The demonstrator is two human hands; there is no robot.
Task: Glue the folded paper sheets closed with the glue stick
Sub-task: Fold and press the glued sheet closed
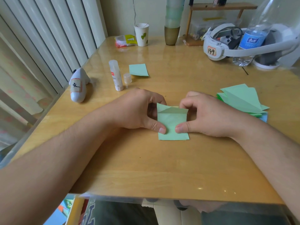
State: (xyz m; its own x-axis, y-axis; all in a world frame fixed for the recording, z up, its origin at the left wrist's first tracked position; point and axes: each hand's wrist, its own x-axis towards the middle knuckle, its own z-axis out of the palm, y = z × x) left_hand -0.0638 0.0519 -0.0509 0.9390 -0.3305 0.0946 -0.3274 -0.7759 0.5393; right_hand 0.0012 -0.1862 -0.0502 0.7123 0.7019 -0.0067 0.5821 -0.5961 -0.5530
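Observation:
A small folded green paper sheet [172, 125] lies on the wooden table [146, 159] in the middle. My left hand [139, 109] pinches its left side, thumb pressed on the sheet. My right hand [206, 114] pinches its right side the same way, and the top flap is lifted between my fingers. The white glue stick [115, 75] stands uncapped at the back left, its clear cap [127, 78] beside it. Another folded green sheet [138, 70] lies behind the cap. A pile of folded green sheets [243, 101] rests at the right.
A small white plush toy [79, 86] lies at the left edge. At the back stand a paper cup [141, 34], a snack packet [125, 40], a brown cup stack [172, 30], a white headset [227, 44], a water bottle [253, 38] and a wooden shelf [222, 7].

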